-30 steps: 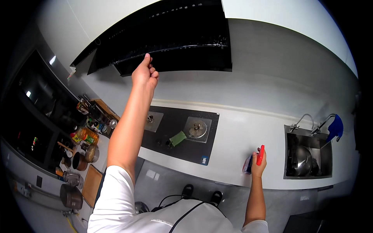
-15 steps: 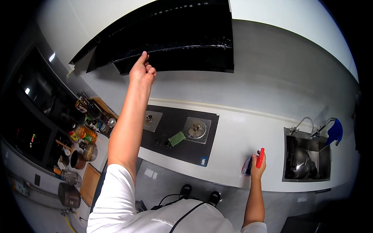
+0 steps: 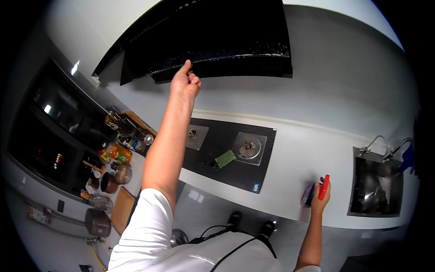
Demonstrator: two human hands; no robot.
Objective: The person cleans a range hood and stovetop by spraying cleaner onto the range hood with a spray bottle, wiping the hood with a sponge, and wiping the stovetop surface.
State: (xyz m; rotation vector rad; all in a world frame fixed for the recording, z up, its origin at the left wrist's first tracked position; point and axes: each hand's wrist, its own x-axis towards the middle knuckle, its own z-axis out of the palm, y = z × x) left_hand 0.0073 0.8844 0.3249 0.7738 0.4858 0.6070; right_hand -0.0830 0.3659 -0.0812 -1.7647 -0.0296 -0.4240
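Observation:
My left hand point(image 3: 186, 82) is raised to the lower edge of a black range hood panel point(image 3: 213, 38). Its thumb lies against the panel and its fingers are curled at the edge. Foam and droplets spot the panel's lower part. Low on the right, my right hand point(image 3: 321, 197) is wrapped round a spray bottle with a red trigger head point(image 3: 324, 187), held over the white counter point(image 3: 290, 163). The bottle's body is partly hidden by the hand. Below the hood, a green cloth or sponge point(image 3: 225, 158) lies on the black gas hob point(image 3: 204, 158).
A steel sink point(image 3: 395, 199) with a large metal pan point(image 3: 372, 190) in it is at the right, with a blue cloth point(image 3: 407, 159) by its tap. An oil bottle point(image 3: 119, 153), pots and a wooden board point(image 3: 123, 209) crowd the left counter, under a dark window.
The camera view has turned, so the hood, hob and sink appear shifted. My left hand stays at the panel edge and my right hand keeps hold of the spray bottle.

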